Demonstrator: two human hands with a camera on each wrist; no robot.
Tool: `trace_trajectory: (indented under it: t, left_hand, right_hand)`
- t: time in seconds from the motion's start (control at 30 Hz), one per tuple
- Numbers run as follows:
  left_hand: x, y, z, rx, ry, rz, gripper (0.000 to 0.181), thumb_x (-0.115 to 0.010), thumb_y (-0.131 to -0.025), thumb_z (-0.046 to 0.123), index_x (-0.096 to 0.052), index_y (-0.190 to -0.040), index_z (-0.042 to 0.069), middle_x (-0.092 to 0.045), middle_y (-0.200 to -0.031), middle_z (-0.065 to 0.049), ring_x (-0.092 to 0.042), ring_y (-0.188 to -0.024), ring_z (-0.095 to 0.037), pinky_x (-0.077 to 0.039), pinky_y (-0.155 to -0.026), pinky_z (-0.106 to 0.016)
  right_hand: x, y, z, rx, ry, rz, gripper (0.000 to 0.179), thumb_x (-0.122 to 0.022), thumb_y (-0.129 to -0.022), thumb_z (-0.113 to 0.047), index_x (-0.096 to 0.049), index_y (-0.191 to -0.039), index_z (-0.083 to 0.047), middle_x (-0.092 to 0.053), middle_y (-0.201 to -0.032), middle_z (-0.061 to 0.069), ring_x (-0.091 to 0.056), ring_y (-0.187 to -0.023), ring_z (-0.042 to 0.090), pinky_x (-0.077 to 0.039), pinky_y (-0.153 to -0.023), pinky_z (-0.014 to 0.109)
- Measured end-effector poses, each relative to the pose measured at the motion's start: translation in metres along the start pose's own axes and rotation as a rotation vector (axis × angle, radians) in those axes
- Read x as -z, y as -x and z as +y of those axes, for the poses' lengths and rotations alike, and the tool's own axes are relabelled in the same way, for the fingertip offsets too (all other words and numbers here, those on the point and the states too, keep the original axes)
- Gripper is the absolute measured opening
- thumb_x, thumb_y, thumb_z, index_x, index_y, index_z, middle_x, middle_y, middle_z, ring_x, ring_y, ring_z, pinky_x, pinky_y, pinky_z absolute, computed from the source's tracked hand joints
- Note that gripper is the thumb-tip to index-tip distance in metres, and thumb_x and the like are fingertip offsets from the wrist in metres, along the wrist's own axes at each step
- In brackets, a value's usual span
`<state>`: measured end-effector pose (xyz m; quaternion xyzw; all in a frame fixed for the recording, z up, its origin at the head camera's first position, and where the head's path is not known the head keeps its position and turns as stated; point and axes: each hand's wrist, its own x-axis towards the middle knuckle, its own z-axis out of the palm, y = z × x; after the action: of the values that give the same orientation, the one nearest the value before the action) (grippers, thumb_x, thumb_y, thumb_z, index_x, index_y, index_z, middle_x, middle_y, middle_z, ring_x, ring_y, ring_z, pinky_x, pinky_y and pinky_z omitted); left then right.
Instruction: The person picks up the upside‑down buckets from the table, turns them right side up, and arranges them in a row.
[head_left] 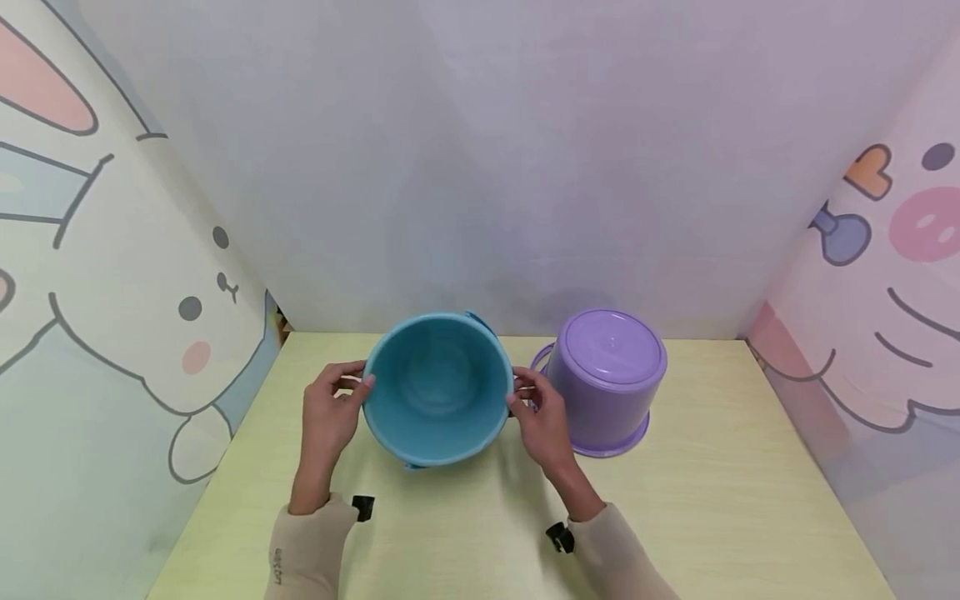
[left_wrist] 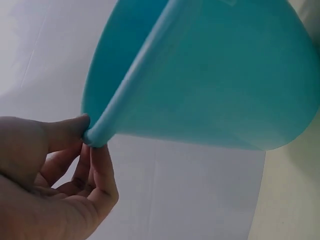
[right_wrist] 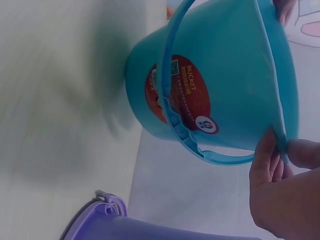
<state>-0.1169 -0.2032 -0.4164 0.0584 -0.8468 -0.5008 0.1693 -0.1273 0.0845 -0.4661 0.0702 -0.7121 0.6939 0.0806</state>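
A teal bucket (head_left: 437,387) is held between both hands, its open mouth facing the head camera. My left hand (head_left: 330,412) pinches the left side of its rim, thumb inside and fingers outside, as the left wrist view shows close up. On the opposite side my right hand (head_left: 543,421) pinches the rim the same way. The bucket's teal handle (right_wrist: 182,132) hangs down across a red oval label (right_wrist: 192,95) in the right wrist view. Just right of my right hand stands a purple bucket (head_left: 611,392), upside down on its rim.
Both buckets are over a pale wood-look table (head_left: 720,475). Behind it rises a plain whitish wall (head_left: 480,167). Side panels carry a cartoon rabbit (head_left: 142,275) on the left and a pink-snouted cartoon animal (head_left: 892,283) on the right.
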Motion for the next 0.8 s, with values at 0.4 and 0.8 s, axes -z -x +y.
trace_trajectory:
  t: [0.4, 0.8]
  left_hand:
    - [0.01, -0.008, -0.002, 0.142, 0.105, -0.112, 0.033, -0.062, -0.107, 0.007, -0.065, -0.138, -0.005, -0.064, -0.125, -0.024, -0.063, -0.086, -0.002, -0.059, -0.075, -0.017]
    - [0.009, -0.018, -0.01, 0.228, 0.261, -0.137, 0.035, -0.058, -0.109, 0.006, -0.06, -0.141, -0.007, -0.058, -0.119, -0.018, -0.067, -0.083, -0.003, -0.06, -0.077, -0.019]
  right_hand:
    - [0.003, -0.018, -0.014, -0.085, -0.023, -0.032, 0.039, -0.063, -0.102, 0.008, -0.063, -0.141, 0.003, -0.065, -0.119, 0.027, -0.07, -0.101, 0.038, -0.063, -0.076, 0.028]
    - [0.001, -0.031, -0.022, -0.174, -0.021, -0.038, 0.037, -0.062, -0.104, 0.004, -0.064, -0.141, 0.002, -0.064, -0.12, 0.025, -0.071, -0.099, 0.032, -0.063, -0.077, 0.028]
